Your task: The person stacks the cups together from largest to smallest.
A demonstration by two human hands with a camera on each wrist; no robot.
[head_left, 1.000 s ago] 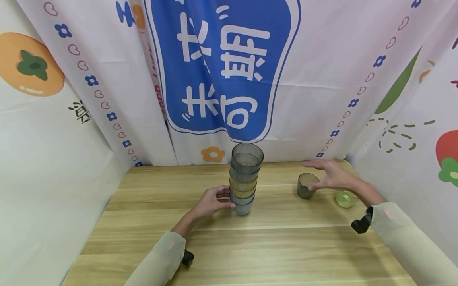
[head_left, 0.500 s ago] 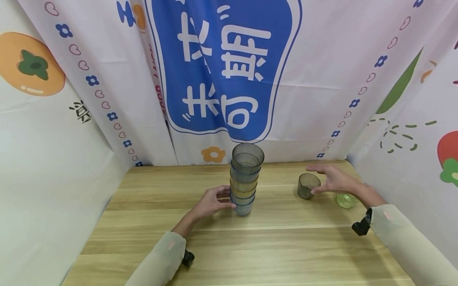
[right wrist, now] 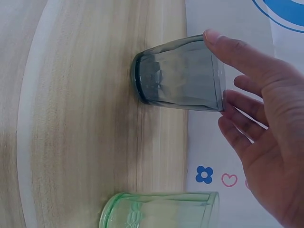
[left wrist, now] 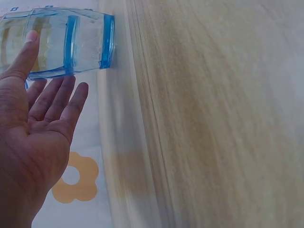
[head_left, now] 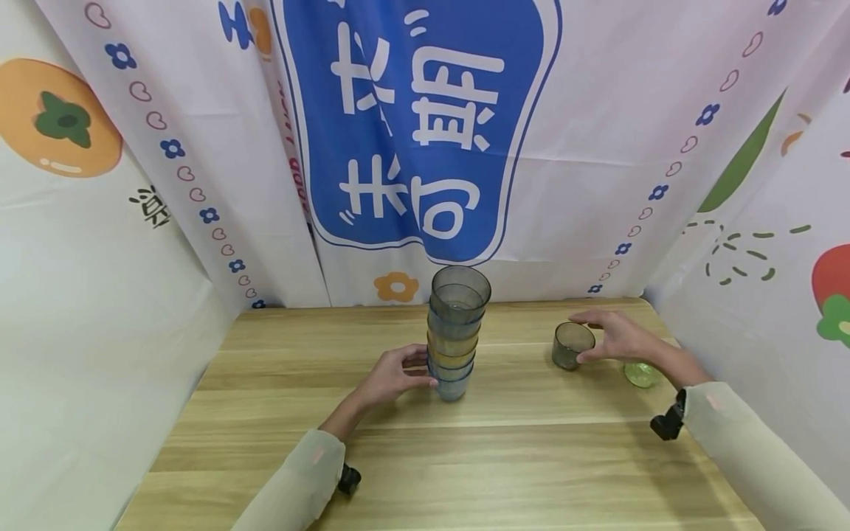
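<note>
A tall stack of nested tumblers (head_left: 453,343), clear grey, blue and amber, stands upright on the wooden table. My left hand (head_left: 392,376) holds its lower part from the left, with the thumb (left wrist: 23,57) across one side and fingers at the other; whether every fingertip touches is unclear. To the right, a smoky grey tumbler (right wrist: 180,76) stands upright by itself. Around its rim lies my right hand (head_left: 617,337), thumb on the near side and loosely bent fingers (right wrist: 242,107) on the far side. Firm contact is not plain to see.
A clear green tumbler (head_left: 640,374) stands behind and below the right wrist, also at the bottom of the right wrist view (right wrist: 161,209). Printed cloth (head_left: 571,184) hangs along the table's (head_left: 465,472) back edge and both sides.
My right hand has shifted slightly right and down beside the grey tumbler, its thumb and fingers a little closer together. The left hand and the stack stay in place.
</note>
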